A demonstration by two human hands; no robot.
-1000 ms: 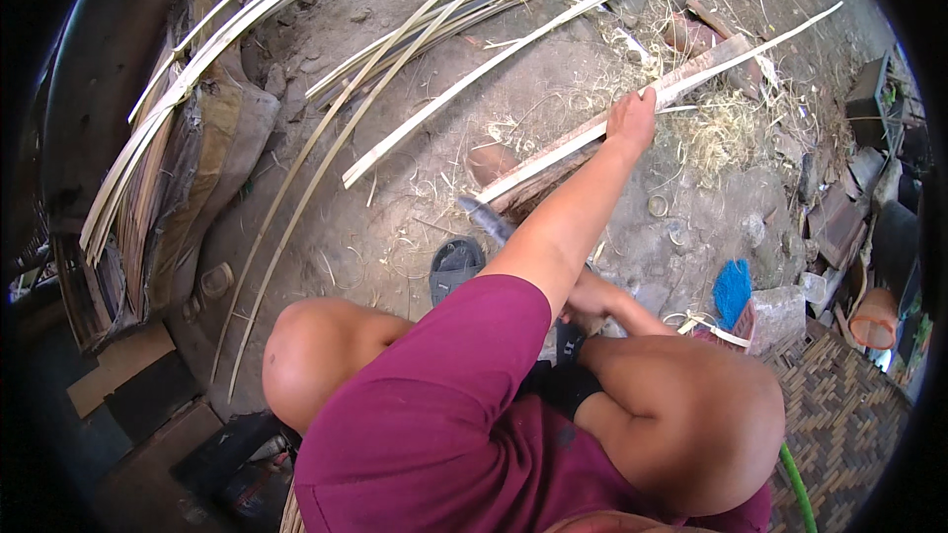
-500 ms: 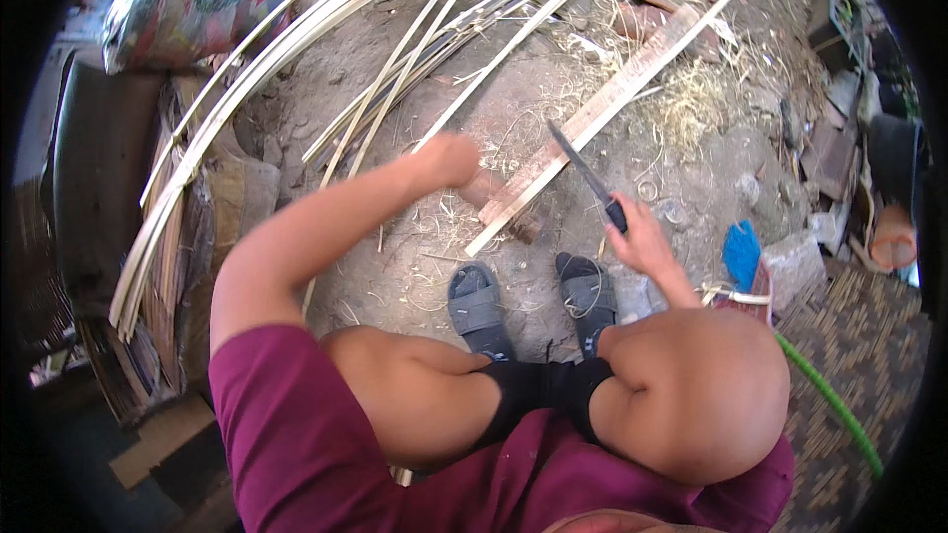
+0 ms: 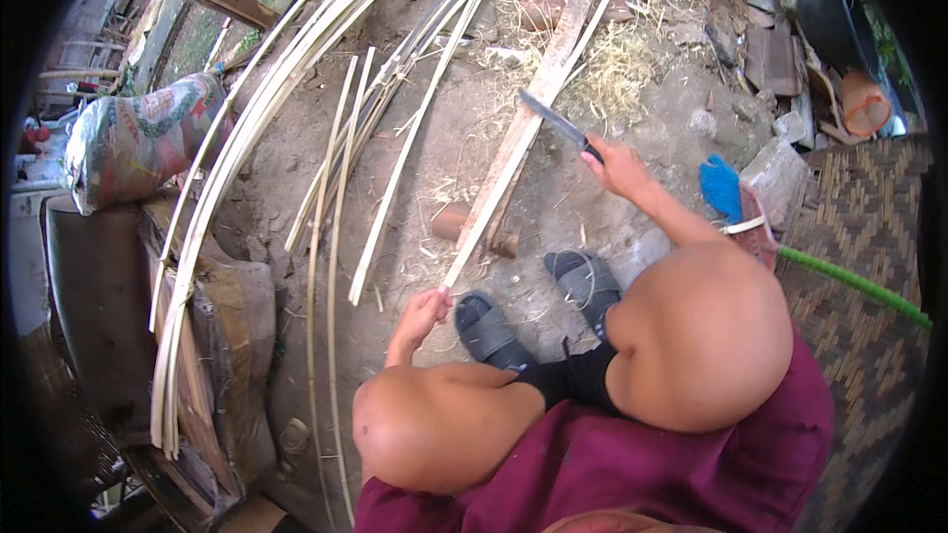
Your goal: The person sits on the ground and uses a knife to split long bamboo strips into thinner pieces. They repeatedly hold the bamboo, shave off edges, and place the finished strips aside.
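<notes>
My left hand (image 3: 425, 312) is closed on the near end of a long pale bamboo strip (image 3: 484, 222), beside my left knee. The strip runs away from me along a narrow wooden board (image 3: 571, 28), which slopes up to the far right. In my right hand (image 3: 622, 170) is a knife (image 3: 559, 124) with a dark handle and a long grey blade. Its blade points to the far left and lies across the strip and board, about midway along. Whether the edge bites into the strip cannot be seen. A brown block (image 3: 450, 221) props the board's near end.
Several loose strips (image 3: 407, 173) lie left of the board, and a long bundle of strips (image 3: 222, 173) curves past a stuffed sack (image 3: 148, 138). Shavings (image 3: 617, 74) litter the ground at the far right. My sandalled feet (image 3: 489, 331) stand close to the board. A woven mat (image 3: 859, 237) lies at the right.
My left hand has come down toward me and now grips the strip's near end. The knife has moved onto the strip and board. My view has turned to the left.
</notes>
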